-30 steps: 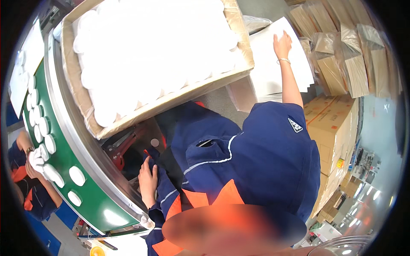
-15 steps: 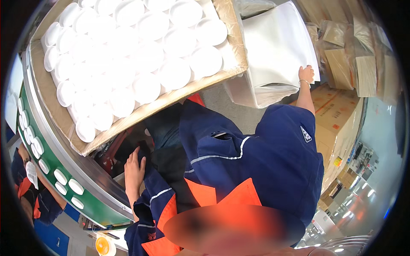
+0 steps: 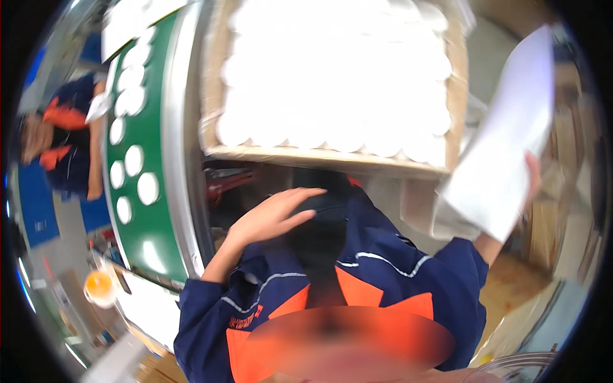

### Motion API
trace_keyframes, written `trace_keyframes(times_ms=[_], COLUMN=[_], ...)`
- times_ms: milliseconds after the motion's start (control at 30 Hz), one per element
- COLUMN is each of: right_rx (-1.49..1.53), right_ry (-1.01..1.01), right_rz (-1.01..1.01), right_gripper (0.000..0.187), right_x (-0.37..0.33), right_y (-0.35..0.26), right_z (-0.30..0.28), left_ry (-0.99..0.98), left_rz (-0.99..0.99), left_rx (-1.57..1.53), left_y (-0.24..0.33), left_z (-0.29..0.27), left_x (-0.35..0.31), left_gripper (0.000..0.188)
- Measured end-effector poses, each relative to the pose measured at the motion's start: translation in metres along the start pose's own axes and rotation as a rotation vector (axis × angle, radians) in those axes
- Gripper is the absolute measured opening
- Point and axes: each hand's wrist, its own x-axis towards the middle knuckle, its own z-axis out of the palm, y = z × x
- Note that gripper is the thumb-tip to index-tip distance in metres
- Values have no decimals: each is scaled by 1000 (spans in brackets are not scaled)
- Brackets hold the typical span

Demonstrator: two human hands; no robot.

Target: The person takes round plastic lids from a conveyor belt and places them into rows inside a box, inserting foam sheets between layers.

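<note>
My right hand [image 3: 532,180] grips a large white sheet [image 3: 498,150] by its outer edge. Slightly curved and blurred by motion, the sheet hangs beside the right wall of a shallow cardboard box [image 3: 332,157]. Inside that box sit rows of round white pieces [image 3: 338,76], overexposed so their details are lost. My left hand [image 3: 273,216] is in front of the box's near edge, its fingers stretched out and the thumb apart, with nothing in it.
On the left a green conveyor belt [image 3: 143,239] with a metal rail carries several white oval pieces [image 3: 148,188]. A person [image 3: 70,143] works beyond it. An orange-topped container [image 3: 100,287] is at lower left. Cardboard pieces [image 3: 543,236] stand at right.
My right hand has pulled the white sheet up and away from the pile at right. My left hand has risen toward the box's near edge. The view has turned, bringing the box squarely ahead.
</note>
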Motion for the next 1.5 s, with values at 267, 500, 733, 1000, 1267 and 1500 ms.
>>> trace_keyframes(times_ms=[267, 500, 733, 1000, 1267, 1500], right_rx=[-151, -210, -349, -812, -1251, -1427], right_ry=[-406, -657, -472, -581, -207, -251], right_rz=[-313, -804, -1161, -318, -889, -793], right_gripper=[38, 39, 40, 24, 42, 53], right_x=[-79, -24, 41, 116, 89, 44], right_y=[15, 10, -9, 52, 119, 132], right_z=[72, 63, 64, 59, 62, 87], left_ry=[608, 983, 1110, 1307, 1233, 1387], left_rz=[448, 447, 462, 324, -58, -100], left_rx=[-381, -466, -324, 192, 327, 773], left_y=[-14, -33, -36, -88, -116, -157], left_z=[-75, -151, -164, -194, -170, -132], left_x=[43, 21, 11, 73, 116, 117], left_gripper=[73, 103, 92, 46, 43, 46])
